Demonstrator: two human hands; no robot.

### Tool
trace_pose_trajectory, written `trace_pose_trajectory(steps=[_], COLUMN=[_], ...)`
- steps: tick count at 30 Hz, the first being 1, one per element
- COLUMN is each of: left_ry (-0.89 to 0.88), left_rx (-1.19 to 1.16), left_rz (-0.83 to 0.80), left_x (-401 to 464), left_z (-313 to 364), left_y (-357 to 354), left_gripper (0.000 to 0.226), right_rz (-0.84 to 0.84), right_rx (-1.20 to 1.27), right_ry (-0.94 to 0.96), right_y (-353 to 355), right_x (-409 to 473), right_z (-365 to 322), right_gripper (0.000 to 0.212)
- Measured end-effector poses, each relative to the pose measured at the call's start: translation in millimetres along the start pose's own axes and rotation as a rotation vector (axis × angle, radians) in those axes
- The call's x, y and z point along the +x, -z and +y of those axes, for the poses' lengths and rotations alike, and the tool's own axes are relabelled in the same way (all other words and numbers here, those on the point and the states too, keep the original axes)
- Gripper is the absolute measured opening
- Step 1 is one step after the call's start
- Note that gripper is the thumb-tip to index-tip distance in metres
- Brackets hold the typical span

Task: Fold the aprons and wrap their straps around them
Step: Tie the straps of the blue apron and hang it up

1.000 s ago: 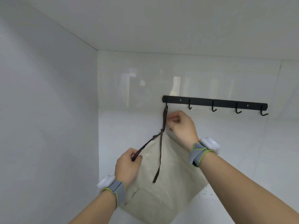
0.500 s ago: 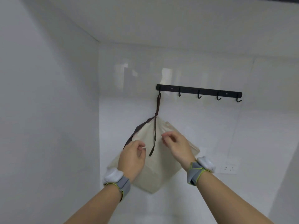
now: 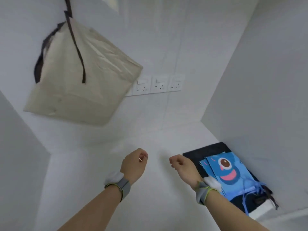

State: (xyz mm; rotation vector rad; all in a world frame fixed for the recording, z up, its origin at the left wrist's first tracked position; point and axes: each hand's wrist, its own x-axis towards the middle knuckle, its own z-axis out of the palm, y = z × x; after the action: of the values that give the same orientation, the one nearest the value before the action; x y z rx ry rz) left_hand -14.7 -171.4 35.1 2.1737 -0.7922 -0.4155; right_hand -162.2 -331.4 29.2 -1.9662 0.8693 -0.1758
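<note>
Beige apron [image 3: 78,77], folded and strap-wrapped, now hangs alone at upper left; both hands have let go and dropped over the desk [image 3: 100,164]. Left hand [image 3: 135,164] and right hand [image 3: 183,165] hold nothing, fingers loosely curled. Blue apron [image 3: 228,172] probably comes next.

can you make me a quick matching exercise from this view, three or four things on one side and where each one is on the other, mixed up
Things:
1. beige apron
2. blue cartoon apron
3. wall sockets
4. left hand

Places:
a. on the back wall, right of the hanging cloth
b. lying on a dark cloth at the right
c. hanging by its dark strap, upper left
d. low in the middle, holding nothing

Pairs: 1-c, 2-b, 3-a, 4-d
</note>
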Motion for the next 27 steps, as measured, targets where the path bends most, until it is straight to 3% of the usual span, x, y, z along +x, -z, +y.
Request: trace_pose_trajectory(steps=[8,13,18,23,27], left_ry=[0.087,0.212,0.350,0.271,0.390], left_rx=[-0.049,-0.136,-0.280,-0.263,-0.363], left_rz=[-0.207,-0.317,-0.407,-0.106,-0.273], left_x=[9,26,24,15,12], left_z=[57,94,113,131,131], left_y=[-141,-236,-299,-320,-328], left_gripper=[0.013,0.019,0.014,0.032,0.033], right_rz=[0.091,-0.107,-0.169,-0.184,-0.203], right_rx=[-0.345,-0.611,-0.721,-0.687,-0.660], right_ry=[-0.207,-0.183,-0.139,-0.087,-0.088], right_y=[109,142,138,151,156], right_x=[-6,23,24,33,32], right_z=[158,217,241,239,232], right_gripper=[0.038,0.057,0.063,0.057,0.059])
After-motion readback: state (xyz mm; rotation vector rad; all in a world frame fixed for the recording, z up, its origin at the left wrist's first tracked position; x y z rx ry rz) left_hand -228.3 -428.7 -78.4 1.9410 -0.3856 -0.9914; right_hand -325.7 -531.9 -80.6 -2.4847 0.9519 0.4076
